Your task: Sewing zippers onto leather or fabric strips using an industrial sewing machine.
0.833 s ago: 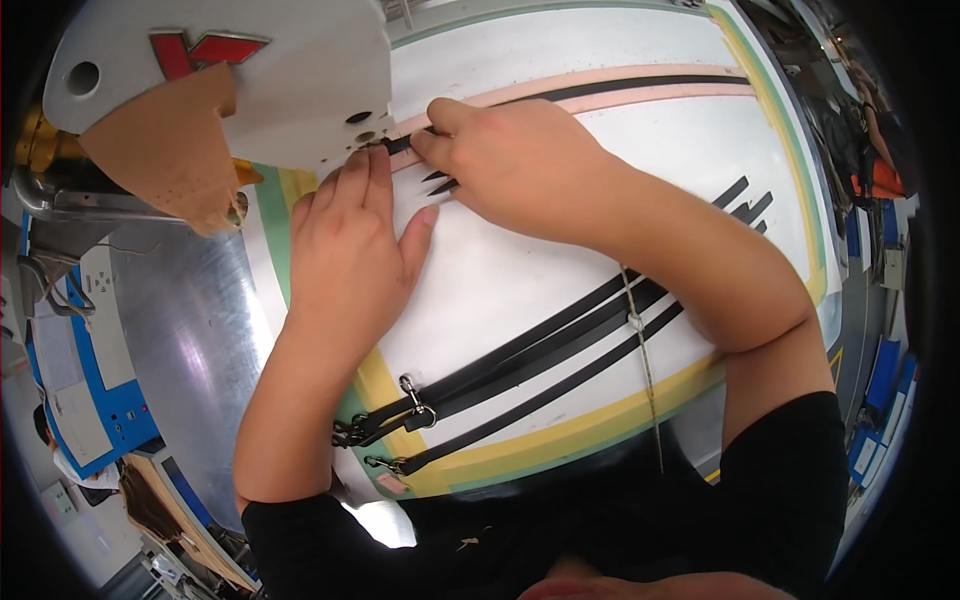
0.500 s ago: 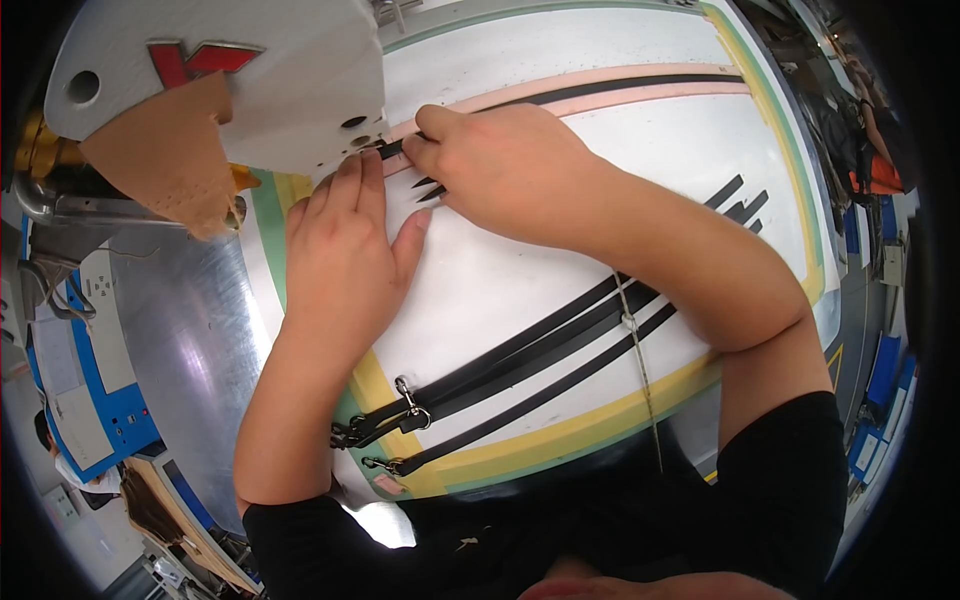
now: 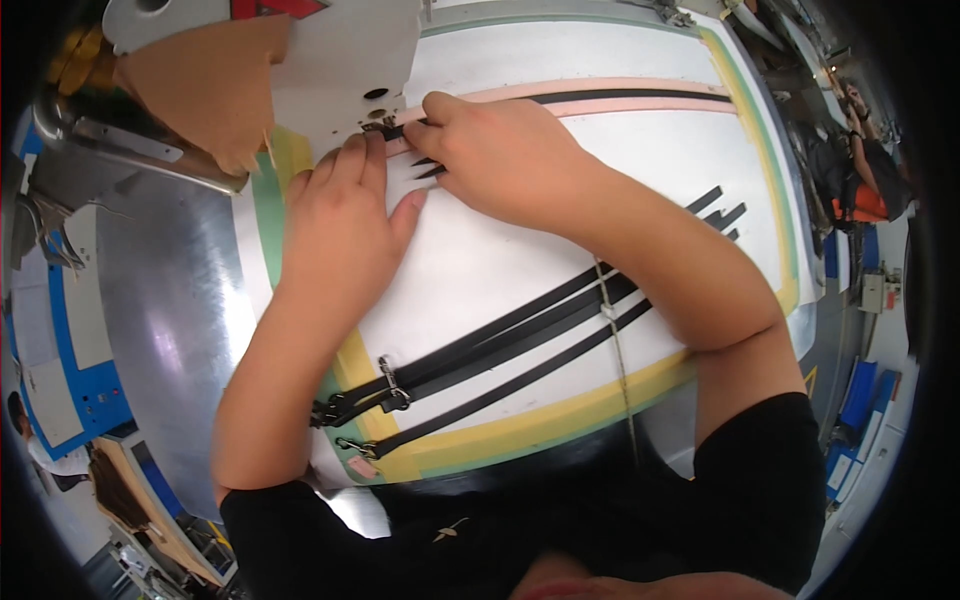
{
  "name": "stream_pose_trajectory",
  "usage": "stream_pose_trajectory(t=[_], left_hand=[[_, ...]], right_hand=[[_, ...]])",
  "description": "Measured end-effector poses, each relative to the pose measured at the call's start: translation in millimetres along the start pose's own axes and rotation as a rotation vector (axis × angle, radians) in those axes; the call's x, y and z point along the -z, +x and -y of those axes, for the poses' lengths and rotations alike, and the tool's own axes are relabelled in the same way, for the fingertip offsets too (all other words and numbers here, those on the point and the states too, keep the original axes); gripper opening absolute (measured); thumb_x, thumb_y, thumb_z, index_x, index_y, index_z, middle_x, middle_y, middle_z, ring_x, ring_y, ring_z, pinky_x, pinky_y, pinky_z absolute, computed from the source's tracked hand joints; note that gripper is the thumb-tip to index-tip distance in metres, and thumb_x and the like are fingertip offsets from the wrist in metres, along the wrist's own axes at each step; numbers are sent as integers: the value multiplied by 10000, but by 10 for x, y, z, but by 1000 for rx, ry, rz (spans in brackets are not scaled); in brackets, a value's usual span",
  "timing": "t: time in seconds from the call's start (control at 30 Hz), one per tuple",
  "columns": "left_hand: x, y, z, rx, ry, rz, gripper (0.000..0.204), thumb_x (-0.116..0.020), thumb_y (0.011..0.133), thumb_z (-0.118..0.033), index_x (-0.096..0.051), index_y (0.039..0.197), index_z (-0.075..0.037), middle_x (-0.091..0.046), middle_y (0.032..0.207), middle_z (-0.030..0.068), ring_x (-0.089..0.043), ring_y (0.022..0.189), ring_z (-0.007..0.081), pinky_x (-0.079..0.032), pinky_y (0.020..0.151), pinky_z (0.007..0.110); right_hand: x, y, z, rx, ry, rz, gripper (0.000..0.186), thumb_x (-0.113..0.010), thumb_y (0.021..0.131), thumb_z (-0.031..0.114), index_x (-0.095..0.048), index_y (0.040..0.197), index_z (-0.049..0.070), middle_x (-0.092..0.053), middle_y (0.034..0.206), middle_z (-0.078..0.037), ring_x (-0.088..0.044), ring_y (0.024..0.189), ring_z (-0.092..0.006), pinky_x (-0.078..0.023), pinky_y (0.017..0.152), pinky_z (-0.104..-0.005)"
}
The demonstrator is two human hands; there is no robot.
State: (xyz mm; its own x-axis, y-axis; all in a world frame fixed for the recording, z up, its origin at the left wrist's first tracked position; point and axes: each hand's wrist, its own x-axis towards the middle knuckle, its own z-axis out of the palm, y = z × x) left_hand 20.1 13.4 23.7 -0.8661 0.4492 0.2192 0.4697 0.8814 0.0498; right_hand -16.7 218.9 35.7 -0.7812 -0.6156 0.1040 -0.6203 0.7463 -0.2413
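At the far left of the white work surface [image 3: 520,250], my left hand [image 3: 345,220] lies flat beside the foot of a sewing machine [image 3: 340,85], fingers outstretched and thumb apart. My right hand [image 3: 505,160] is closed, its thumb and fingers pinching a black strap [image 3: 630,96] close to the machine. This strap runs rightward between two pale pink guide strips [image 3: 640,107]. Pointed black strap ends [image 3: 428,172] poke out beneath my right hand. What lies under my left fingertips is hidden.
Several black straps [image 3: 500,345] with metal snap hooks [image 3: 392,385] lie nearer me, partly beneath my right forearm. A thin cord [image 3: 617,350] crosses them. A brown leather-like piece [image 3: 205,95] hangs on the machine; a metal bar [image 3: 150,150] juts out at left.
The whole view has shifted a little, so the machine shows lower-cut at the top. Both hands keep nearly the same place by the machine foot; little else differs.
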Motion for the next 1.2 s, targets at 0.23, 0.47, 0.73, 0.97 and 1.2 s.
stream_pose_trajectory(t=[0.23,0.47,0.73,0.97,1.2], left_hand=[[25,-28,-8,32,-24,-19,581,-719,938,-303,-582,1402,19,-642,1360,151,-616,1225,307,-462,1019,456],[49,-22,-70,39,42,-10,550,-663,965,-344,-593,1423,-48,-652,1326,111,-614,1215,278,-467,996,448],[29,-37,-46,76,79,-9,548,-653,972,-348,-592,1432,-57,-629,1370,131,-595,1248,290,-460,1013,457],[-25,42,-67,28,66,-48,539,-659,966,-335,-598,1387,-4,-618,1389,150,-577,1282,307,-433,1050,473],[19,7,-149,79,61,-32,575,-643,978,-396,-595,1397,-6,-629,1374,140,-579,1276,306,-412,1077,467]], right_hand=[[-47,27,22,-5,-26,-17,397,-714,861,148,-698,1248,58,-649,1108,-91,-712,941,-315,-593,776,-431],[29,40,4,-26,-28,-19,353,-702,883,168,-709,1223,75,-682,1118,-93,-720,969,-318,-596,798,-445],[190,-81,-115,-163,-154,66,313,-658,898,153,-737,1191,80,-698,1131,-112,-724,995,-328,-599,835,-447],[123,-34,-7,-127,-111,54,369,-660,895,151,-722,1249,70,-696,1146,-106,-722,1012,-312,-599,849,-434],[165,-107,-115,-123,-89,48,369,-641,912,144,-720,1266,78,-689,1173,-107,-717,1034,-305,-597,862,-432]])
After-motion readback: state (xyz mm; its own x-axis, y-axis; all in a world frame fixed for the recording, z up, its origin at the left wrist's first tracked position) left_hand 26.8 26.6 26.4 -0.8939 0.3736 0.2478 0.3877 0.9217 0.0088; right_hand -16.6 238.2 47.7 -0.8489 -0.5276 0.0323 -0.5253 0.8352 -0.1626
